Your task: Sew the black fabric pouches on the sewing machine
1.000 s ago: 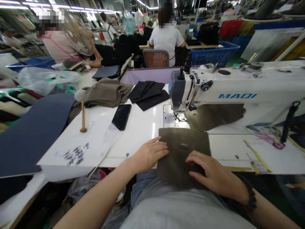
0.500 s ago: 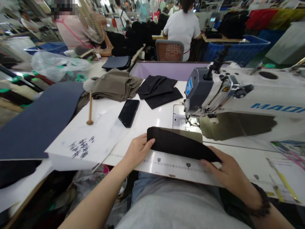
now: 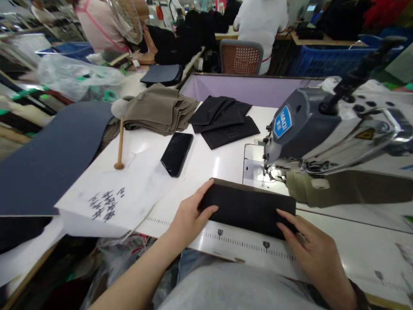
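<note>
A black fabric piece (image 3: 248, 209) lies in front of the sewing machine (image 3: 309, 129), with a thin olive edge showing along its far side. My left hand (image 3: 190, 217) grips its left end, thumb on top and the other fingers at the back edge. At the right end, my right hand (image 3: 311, 247) pinches the fabric between thumb and fingers. Beyond it, an olive fabric piece (image 3: 355, 189) rests under the machine's arm, right of the lit needle area.
Farther back are black fabric pieces (image 3: 226, 120), a stack of brown-grey fabric (image 3: 158, 110) and a black phone (image 3: 177, 154). A wooden-handled mallet (image 3: 120, 144) stands left near white paper (image 3: 129, 185). A seated person (image 3: 261, 30) works beyond the purple panel (image 3: 258, 90).
The black fabric now lies flatter and squarer over the olive layer, covering most of it. My right fingers have shifted their hold on its right end. The camera view has moved closer and tilted down.
</note>
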Available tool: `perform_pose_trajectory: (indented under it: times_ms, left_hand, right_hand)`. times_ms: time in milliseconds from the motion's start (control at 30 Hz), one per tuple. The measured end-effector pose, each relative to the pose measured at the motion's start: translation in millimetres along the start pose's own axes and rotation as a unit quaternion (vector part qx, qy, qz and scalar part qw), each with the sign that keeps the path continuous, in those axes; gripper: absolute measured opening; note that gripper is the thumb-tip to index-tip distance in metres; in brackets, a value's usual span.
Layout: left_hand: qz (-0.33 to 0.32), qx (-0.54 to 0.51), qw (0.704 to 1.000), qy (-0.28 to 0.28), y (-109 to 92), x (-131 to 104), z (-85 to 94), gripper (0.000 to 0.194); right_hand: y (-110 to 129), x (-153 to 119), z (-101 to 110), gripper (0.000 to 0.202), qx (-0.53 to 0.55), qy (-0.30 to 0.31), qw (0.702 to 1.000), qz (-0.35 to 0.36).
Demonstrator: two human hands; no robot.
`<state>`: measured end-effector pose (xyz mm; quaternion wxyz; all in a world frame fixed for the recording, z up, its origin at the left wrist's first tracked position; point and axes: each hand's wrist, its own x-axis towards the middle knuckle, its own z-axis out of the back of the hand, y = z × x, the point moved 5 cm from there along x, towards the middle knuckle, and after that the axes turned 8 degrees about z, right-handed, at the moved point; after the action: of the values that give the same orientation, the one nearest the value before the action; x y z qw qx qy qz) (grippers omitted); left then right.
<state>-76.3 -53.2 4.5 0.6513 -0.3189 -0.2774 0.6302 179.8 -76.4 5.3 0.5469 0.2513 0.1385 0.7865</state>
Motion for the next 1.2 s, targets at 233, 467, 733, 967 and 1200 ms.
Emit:
perform_pose_trajectory:
  times_ms: [233, 467, 733, 967, 1200]
  left_hand:
    - [-0.094, 0.053, 0.994, 0.01, -9.8, 5.1, 1.1, 0.026]
    - [-0.077, 0.065, 0.995, 0.009, -7.2, 14.5, -6.0, 0.024]
    - [-0.048, 0.079, 0.996, 0.007, -7.0, 16.5, -6.6, 0.025]
    - [-0.012, 0.079, 0.997, 0.022, -5.8, 20.1, -6.9, 0.025]
    - [0.001, 0.067, 0.997, 0.029, -4.4, 20.4, -7.4, 0.026]
  right_hand:
    - [-2.4, 3.3, 1.5, 0.026, -0.04, -0.02, 0.999, -0.004]
    - [-6.3, 3.5, -1.0, 0.03, -0.077, -0.008, 0.997, -0.002]
    - [-9.0, 1.1, -2.8, 0.031, -0.11, 0.002, 0.994, 0.021]
    - [-10.5, 5.9, -6.0, 0.034, -0.15, 0.014, 0.988, 0.025]
    - [-17.7, 0.0, -7.7, 0.037, -0.153, 0.047, 0.986, 0.052]
